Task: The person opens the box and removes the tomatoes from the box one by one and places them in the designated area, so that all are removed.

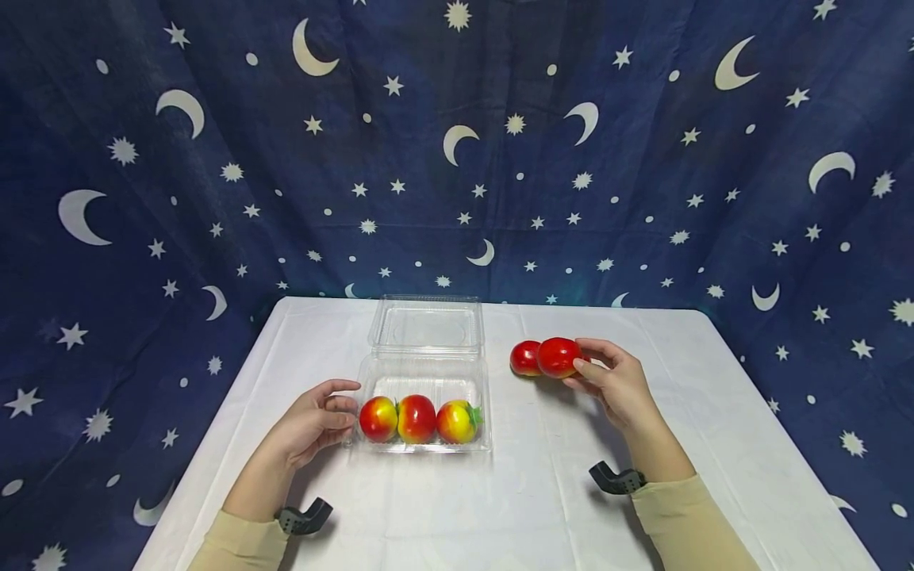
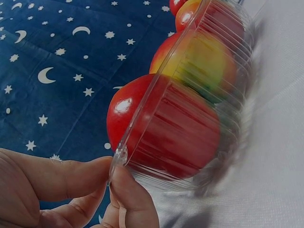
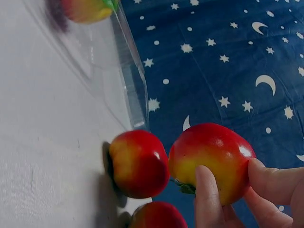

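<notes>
My left hand pinches the left rim of a clear plastic clamshell box between thumb and finger. Inside it, three round red-and-yellow fruits stand in a row along the near side: a left one, a middle one and a right one with green leaves showing. Over to the right, my right hand grips another such fruit, raised off the table, its green leafy end facing down. Two more fruits sit close by it on the table, a nearer one and a partly cut-off one.
The box's lid lies folded back, away from me. A white cloth covers the table. Behind and beside the table hangs a dark blue curtain with moons and stars. Each wrist wears a black strap mount.
</notes>
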### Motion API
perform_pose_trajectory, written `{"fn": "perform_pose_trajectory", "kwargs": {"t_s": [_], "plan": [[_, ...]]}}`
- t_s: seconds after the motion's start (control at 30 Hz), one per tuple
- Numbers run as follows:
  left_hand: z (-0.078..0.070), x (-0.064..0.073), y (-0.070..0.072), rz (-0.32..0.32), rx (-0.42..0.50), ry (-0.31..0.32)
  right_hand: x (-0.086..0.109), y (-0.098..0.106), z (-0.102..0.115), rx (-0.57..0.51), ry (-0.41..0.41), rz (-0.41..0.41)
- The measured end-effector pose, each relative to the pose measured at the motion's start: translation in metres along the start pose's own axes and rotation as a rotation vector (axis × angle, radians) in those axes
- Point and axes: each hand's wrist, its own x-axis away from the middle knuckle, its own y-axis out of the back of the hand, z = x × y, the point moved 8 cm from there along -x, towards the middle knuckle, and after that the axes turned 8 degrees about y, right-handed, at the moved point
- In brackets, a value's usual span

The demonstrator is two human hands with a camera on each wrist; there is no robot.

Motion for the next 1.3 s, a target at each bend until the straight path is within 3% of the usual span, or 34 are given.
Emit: {"fn": "perform_pose_trajectory", "kwargs": {"t_s": [0.6, 1.0, 1.3], "plan": [[0.001, 0.001, 0.001, -0.002, 0.007, 0.003, 0.001, 0.047, 0.0, -0.043, 0.018, -0.103], [0.002, 0.0, 0.001, -0.004, 0.012, 0.004, 0.002, 0.071, -0.002, -0.148, 0.048, -0.157], [0.002, 0.0, 0.001, -0.009, 0.01, 0.003, 0.004, 0.09, -0.007, -0.164, 0.031, -0.204]]}}
